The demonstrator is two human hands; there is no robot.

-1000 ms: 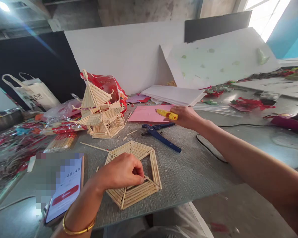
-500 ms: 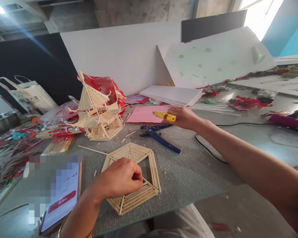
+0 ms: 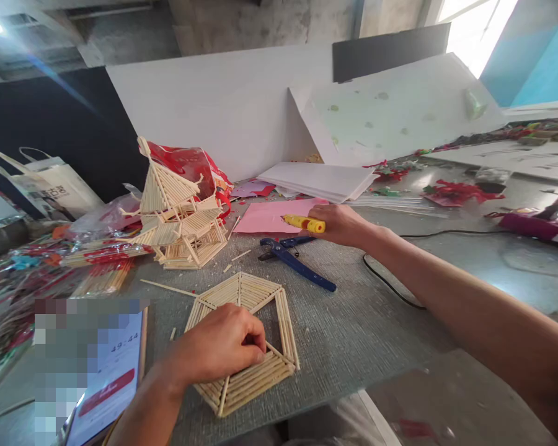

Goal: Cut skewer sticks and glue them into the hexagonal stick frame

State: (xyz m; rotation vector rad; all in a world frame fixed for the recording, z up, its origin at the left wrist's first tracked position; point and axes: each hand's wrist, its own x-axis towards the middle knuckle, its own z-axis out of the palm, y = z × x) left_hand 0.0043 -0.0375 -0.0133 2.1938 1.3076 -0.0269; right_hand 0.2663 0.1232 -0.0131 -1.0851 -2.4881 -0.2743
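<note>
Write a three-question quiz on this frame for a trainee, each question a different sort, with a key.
1. Multiple choice: what does the right hand hold?
A) a phone
B) a yellow tool
C) a white tote bag

2. True or false: the left hand is over the flat stick frame.

3. Fill in the colour: the handled tool lying just beyond the flat stick frame is ____.

Key: 1. B; 2. true; 3. blue.
</note>
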